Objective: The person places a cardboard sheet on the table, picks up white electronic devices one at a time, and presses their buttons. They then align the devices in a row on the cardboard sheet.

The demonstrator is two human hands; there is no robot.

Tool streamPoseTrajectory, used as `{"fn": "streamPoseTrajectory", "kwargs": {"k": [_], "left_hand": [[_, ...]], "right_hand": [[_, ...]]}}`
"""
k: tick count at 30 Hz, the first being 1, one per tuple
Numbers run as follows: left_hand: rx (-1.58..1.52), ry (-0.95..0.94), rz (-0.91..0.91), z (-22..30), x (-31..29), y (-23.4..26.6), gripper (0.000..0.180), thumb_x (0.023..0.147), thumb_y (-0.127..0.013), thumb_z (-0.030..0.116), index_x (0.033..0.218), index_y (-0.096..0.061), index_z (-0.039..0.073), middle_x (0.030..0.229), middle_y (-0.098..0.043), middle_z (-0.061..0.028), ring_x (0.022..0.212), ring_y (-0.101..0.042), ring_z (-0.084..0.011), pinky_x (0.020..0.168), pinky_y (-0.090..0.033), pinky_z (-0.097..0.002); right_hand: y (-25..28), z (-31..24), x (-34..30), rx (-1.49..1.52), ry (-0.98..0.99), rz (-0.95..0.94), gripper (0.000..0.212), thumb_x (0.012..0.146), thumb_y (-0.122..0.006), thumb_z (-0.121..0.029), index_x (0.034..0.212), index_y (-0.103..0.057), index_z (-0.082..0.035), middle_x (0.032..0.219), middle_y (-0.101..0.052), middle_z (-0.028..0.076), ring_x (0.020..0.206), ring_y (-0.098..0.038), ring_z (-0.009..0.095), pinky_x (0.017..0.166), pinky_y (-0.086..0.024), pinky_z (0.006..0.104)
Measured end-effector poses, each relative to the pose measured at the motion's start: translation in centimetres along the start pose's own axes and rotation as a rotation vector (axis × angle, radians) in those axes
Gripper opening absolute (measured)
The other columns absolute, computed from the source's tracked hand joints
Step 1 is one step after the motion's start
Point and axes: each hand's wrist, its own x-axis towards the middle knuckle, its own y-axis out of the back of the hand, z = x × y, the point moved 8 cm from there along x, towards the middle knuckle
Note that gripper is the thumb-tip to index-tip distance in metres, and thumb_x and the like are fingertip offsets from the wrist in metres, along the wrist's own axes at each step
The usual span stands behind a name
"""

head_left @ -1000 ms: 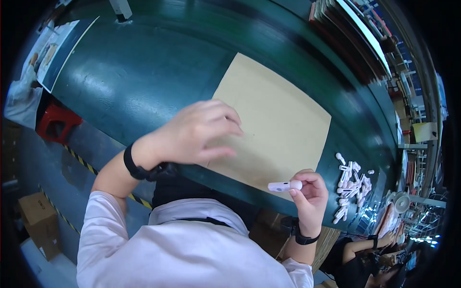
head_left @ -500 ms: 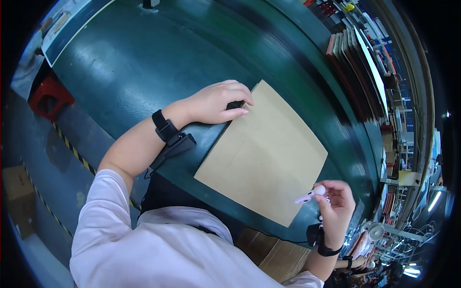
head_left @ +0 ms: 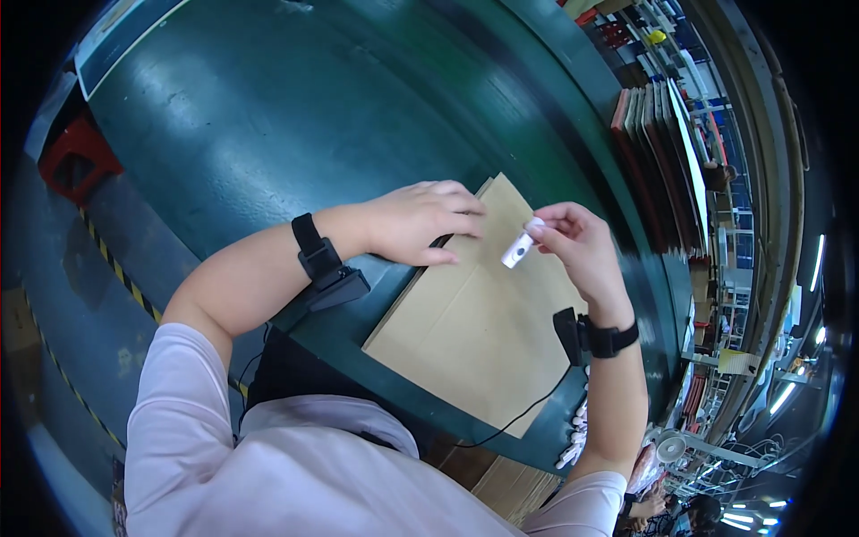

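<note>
Brown cardboard sheets (head_left: 474, 331) lie stacked on the green table. My left hand (head_left: 425, 224) rests at their left edge, near the far corner, thumb and fingers apart. A dark patch shows between that thumb and the fingers; I cannot make out what it is. Over the right part of the cardboard, my right hand (head_left: 577, 246) pinches a small white plastic piece (head_left: 516, 251) with a rounded end and a dark spot. The piece tilts down toward the sheet; whether it touches is unclear. Similar white pieces (head_left: 575, 434) lie beside my right forearm at the table's near edge.
The green table (head_left: 268, 116) stretches away to the left and back. Upright dark and white boards (head_left: 662, 170) stand at the right. A thin black cable (head_left: 528, 410) crosses the cardboard's near corner. Below the table is a cardboard box (head_left: 514, 490); a red stool (head_left: 79, 161) stands at far left.
My right hand has moved up and left over the cardboard with the white piece, from its near right corner. White pieces beside the cardboard now show more. My left hand stays at its edge.
</note>
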Motion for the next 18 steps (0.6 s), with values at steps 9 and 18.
{"fn": "streamPoseTrajectory", "kwargs": {"k": [9,18], "left_hand": [[-0.052,0.034,-0.055,-0.2,0.2,-0.5,0.042,0.078,-0.073,0.021,0.117,-0.061,0.011,0.134,-0.052,-0.0116,0.122,-0.05,-0.031,0.102,-0.041,-0.0437],[-0.037,0.022,-0.058,-0.2,0.2,-0.6,0.042,0.078,-0.073,0.021,0.116,-0.061,0.01,0.133,-0.053,-0.0124,0.12,-0.051,-0.0311,0.102,-0.041,-0.0436]], "right_hand": [[-0.4,2.0,3.9,-0.014,-0.068,0.005,0.017,0.09,-0.068,-0.012,0.102,-0.063,0.0,0.087,-0.067,0.004,0.08,-0.064,0.009,0.071,-0.051,0.0223],[0.1,3.8,6.2,0.027,-0.089,0.048,0.017,0.092,-0.065,-0.012,0.102,-0.063,0.001,0.09,-0.066,0.005,0.079,-0.064,0.011,0.072,-0.052,0.0234]]}}
